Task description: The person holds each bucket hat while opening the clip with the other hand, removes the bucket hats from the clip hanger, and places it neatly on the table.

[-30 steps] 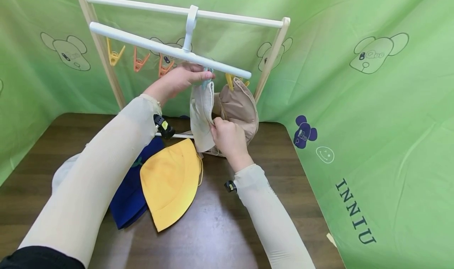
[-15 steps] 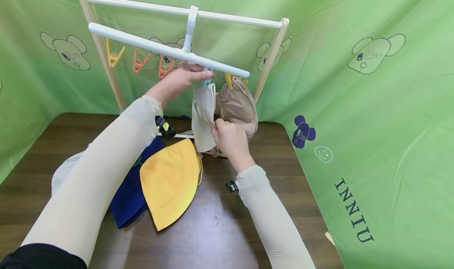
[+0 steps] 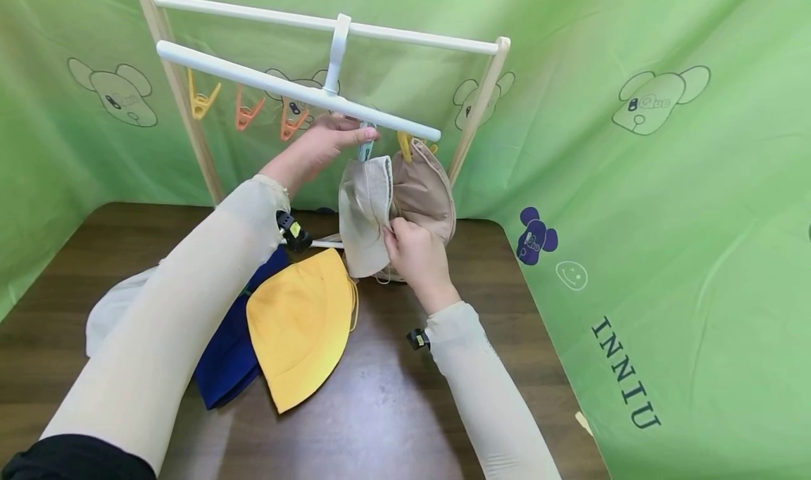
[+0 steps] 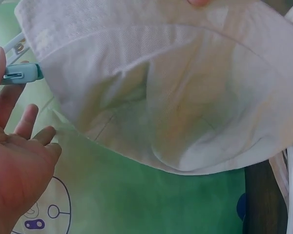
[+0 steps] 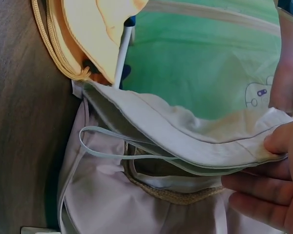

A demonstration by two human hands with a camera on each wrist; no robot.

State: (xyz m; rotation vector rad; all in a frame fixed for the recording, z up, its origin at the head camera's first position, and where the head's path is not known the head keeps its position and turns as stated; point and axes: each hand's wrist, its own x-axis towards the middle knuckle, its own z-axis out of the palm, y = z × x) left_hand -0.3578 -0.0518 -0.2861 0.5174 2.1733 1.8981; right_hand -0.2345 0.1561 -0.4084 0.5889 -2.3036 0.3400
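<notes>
My left hand (image 3: 319, 149) pinches a light blue clip (image 3: 365, 142) hanging under the right half of the white hanger (image 3: 272, 82). A cream hat (image 3: 362, 216) stands folded just below that clip. In the left wrist view, the clip's tip (image 4: 39, 71) meets the hat's edge; whether it grips the cloth I cannot tell. My right hand (image 3: 418, 255) pinches the cream hat's brim between thumb and fingers, as the right wrist view shows, with a thin elastic loop (image 5: 100, 129) dangling from the hat. Behind it, a beige hat (image 3: 427, 195) hangs from a yellow clip (image 3: 404, 147).
The hanger hooks over a wooden-legged rack's white bar (image 3: 253, 14). Several loose clips, such as an orange clip (image 3: 247, 110), hang on its left. A yellow hat (image 3: 300, 329), a navy hat (image 3: 222, 360) and a pale cloth (image 3: 110, 311) lie on the dark table (image 3: 507, 367).
The cream hat's upper edge has dropped a little and swung right, so more of the blue clip shows above it. My left hand stays at the clip; my right hand has shifted slightly right.
</notes>
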